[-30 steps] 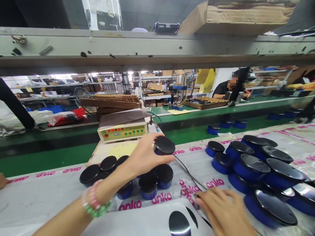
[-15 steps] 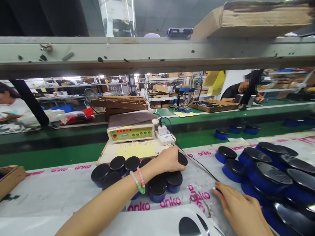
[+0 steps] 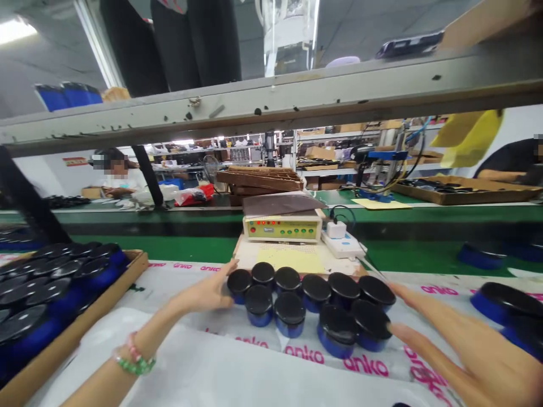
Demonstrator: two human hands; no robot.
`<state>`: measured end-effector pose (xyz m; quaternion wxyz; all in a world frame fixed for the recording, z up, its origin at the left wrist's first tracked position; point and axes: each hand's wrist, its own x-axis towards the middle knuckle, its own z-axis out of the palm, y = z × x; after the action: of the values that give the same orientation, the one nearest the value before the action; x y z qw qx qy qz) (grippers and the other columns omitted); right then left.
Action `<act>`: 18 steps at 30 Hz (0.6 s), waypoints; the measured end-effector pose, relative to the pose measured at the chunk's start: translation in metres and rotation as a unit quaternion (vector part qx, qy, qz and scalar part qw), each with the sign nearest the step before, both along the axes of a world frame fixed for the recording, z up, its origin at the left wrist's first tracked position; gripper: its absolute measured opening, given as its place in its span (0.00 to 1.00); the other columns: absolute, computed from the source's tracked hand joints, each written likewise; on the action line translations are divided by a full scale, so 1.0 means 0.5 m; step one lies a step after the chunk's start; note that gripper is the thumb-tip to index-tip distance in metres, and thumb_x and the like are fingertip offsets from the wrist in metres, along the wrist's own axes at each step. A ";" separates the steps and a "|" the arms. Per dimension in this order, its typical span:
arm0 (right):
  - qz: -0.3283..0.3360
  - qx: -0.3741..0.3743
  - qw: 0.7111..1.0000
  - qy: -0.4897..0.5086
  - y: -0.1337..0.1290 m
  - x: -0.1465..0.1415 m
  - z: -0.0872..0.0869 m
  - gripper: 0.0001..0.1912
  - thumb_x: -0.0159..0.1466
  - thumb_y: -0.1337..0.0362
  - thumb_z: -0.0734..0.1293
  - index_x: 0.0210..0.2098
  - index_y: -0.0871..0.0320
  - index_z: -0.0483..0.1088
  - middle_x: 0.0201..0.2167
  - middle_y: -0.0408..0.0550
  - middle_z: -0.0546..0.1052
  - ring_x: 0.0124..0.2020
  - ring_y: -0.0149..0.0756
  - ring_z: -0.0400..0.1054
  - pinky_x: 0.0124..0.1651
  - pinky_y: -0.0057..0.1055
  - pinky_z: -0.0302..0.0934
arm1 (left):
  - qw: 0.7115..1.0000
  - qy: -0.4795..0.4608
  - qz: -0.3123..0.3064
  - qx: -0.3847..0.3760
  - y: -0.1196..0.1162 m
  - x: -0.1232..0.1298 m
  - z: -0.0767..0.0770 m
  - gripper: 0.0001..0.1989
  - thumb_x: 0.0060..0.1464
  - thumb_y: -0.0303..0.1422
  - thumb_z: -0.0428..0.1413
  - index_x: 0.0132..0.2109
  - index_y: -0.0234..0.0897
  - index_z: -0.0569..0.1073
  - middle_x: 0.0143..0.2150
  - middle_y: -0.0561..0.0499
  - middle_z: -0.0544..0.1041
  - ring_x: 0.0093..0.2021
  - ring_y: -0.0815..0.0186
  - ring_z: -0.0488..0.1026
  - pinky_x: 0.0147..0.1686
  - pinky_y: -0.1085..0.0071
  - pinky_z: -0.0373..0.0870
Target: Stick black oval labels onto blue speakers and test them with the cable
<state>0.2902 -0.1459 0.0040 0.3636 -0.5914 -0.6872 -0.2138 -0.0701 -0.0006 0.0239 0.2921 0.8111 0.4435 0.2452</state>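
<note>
Several round blue containers with glossy black tops (image 3: 289, 308) stand in two rows on the white sheet printed with pink lettering (image 3: 303, 355). My left hand (image 3: 212, 288), a beaded bracelet on its wrist, is at the left end of the rows, thumb and fingers apart beside the leftmost container (image 3: 240, 284). At the right end, my right hand (image 3: 458, 333) has its thumb and fingers spread, the tips beside the last two containers (image 3: 372, 323). Neither hand is closed round anything.
A cardboard tray (image 3: 139, 265) full of similar containers lies left. More containers (image 3: 509, 302) stand right. Behind are a control box (image 3: 282, 226), a white power strip (image 3: 343, 244) and a green belt (image 3: 199, 243). A shelf (image 3: 237, 107) crosses overhead. Two people sit beyond.
The view has turned left. My left hand has gone from the containers' right part to their left end and opened. My right hand has come up to their right end, and the containers now show in two rows.
</note>
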 end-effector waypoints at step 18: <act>0.364 -0.361 0.855 0.077 0.334 -0.445 0.035 0.15 0.60 0.63 0.62 0.47 0.55 0.63 0.41 0.48 0.75 0.37 0.36 0.70 0.37 0.31 0.63 | 0.975 -0.133 0.148 0.103 0.001 -0.036 -0.084 0.24 0.37 0.29 0.66 0.45 0.37 0.71 0.40 0.51 0.70 0.44 0.60 0.69 0.45 0.64 0.67</act>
<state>0.0677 0.0213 0.0217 0.2287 -0.4035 -0.8520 0.2428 -0.0879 -0.0003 -0.0181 0.2238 0.7223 0.4882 0.4357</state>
